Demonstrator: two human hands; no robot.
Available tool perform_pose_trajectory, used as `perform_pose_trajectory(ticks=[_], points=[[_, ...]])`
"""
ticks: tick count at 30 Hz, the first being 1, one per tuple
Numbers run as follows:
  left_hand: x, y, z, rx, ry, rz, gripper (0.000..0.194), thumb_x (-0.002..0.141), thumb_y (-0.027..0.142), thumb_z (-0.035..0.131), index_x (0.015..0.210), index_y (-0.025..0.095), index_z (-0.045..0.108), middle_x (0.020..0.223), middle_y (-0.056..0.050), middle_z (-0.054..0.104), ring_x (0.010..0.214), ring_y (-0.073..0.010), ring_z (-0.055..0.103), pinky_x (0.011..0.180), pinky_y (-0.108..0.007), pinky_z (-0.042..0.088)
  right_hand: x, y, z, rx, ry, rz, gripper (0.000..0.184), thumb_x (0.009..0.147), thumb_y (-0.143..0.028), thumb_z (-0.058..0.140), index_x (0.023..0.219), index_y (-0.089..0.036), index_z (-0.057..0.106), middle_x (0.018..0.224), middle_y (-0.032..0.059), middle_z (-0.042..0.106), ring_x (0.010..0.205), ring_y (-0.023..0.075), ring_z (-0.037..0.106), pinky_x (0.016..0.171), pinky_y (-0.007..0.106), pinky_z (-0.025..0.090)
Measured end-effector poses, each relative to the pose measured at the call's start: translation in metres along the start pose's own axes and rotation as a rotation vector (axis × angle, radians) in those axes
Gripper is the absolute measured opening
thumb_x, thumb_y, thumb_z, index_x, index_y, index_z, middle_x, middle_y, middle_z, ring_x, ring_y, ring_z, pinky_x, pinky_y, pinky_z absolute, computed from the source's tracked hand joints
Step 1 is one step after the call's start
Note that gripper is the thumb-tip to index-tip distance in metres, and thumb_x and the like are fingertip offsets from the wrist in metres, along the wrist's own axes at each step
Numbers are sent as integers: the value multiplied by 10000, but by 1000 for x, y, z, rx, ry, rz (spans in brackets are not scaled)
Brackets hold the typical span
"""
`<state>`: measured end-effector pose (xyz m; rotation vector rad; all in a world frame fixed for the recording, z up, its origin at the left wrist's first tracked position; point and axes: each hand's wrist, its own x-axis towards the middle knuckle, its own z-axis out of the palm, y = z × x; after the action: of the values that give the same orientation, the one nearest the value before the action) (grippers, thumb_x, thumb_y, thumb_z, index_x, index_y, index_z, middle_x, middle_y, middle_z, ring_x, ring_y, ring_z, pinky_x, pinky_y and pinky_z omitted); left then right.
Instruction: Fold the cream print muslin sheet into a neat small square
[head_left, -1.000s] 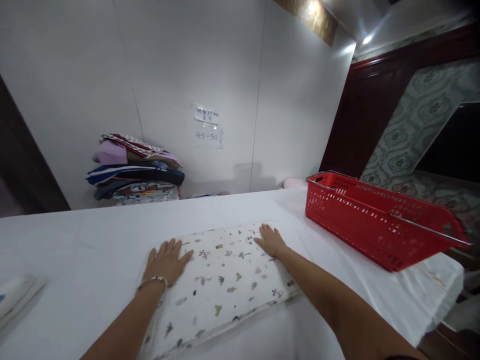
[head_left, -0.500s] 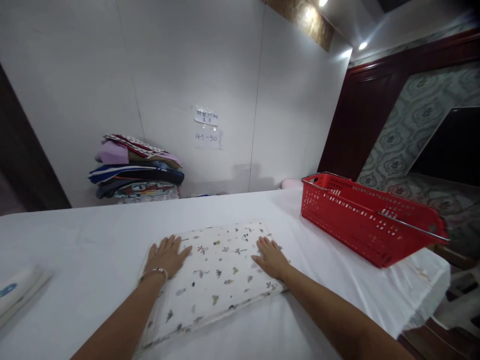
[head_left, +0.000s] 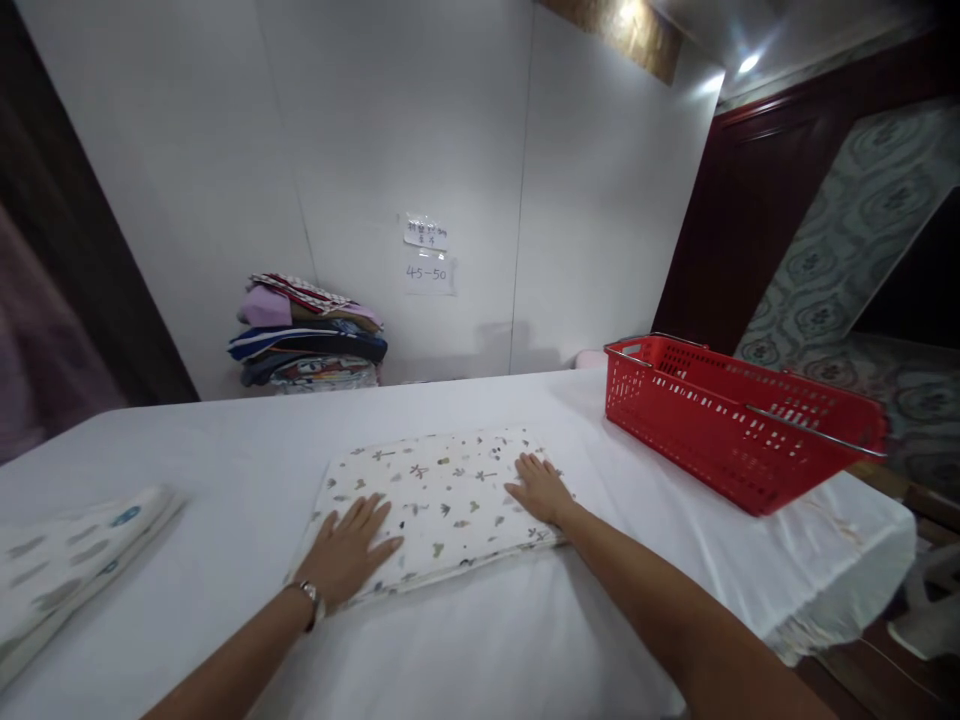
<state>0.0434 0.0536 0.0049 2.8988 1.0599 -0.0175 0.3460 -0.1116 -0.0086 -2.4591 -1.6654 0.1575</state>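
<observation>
A folded white cloth point(head_left: 450, 500) printed with small trees, birds and leaves lies flat on the white-covered table point(head_left: 480, 650). My left hand point(head_left: 349, 550), with a bracelet at the wrist, rests spread on its near left corner. Over on the cloth's right side, my right hand point(head_left: 541, 490) lies flat with the fingers slightly apart. Neither hand grips anything; both palms are down on the fabric.
At the left edge lies another folded cloth point(head_left: 75, 560) with grey and blue spots. A red plastic basket point(head_left: 720, 430) with metal handles stands at the right. Behind the table rises a stack of folded clothes point(head_left: 311, 335), beside paper signs point(head_left: 429, 273) on the wall.
My left hand has slid from the cloth's upper left toward its near left corner. My right hand stays at the right side. The view has turned left, showing more of the spotted cloth.
</observation>
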Motion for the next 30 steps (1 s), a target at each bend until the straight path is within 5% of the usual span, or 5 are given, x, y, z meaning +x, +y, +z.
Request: perform_pose_trajectory(ticks=[6, 18, 30], points=[[-9, -3, 17, -21, 19, -1, 714, 809, 635, 214, 1387, 217, 256, 1465, -20, 164, 1352, -248, 103, 1074, -458, 96, -7, -14, -9, 51, -60, 16, 640, 872, -556, 207, 1391, -182, 237, 1475, 88, 165, 1352, 222, 79, 1055, 426, 65], [-16, 12, -4, -91, -33, -45, 686, 827, 618, 208, 1382, 219, 265, 1475, -49, 137, 1355, -240, 81, 1063, -475, 88, -32, -27, -9, 68, -81, -36, 661, 872, -566, 139, 1410, -185, 185, 1489, 55, 103, 1357, 203, 34, 1061, 395, 45], [-38, 23, 19, -76, 45, 41, 679, 826, 635, 191, 1368, 239, 295, 1467, -34, 195, 1351, -231, 108, 1067, -453, 78, -50, -27, 7, -14, -81, -62, 660, 868, -571, 173, 1394, -176, 233, 1485, 61, 125, 1356, 204, 37, 1059, 397, 8]])
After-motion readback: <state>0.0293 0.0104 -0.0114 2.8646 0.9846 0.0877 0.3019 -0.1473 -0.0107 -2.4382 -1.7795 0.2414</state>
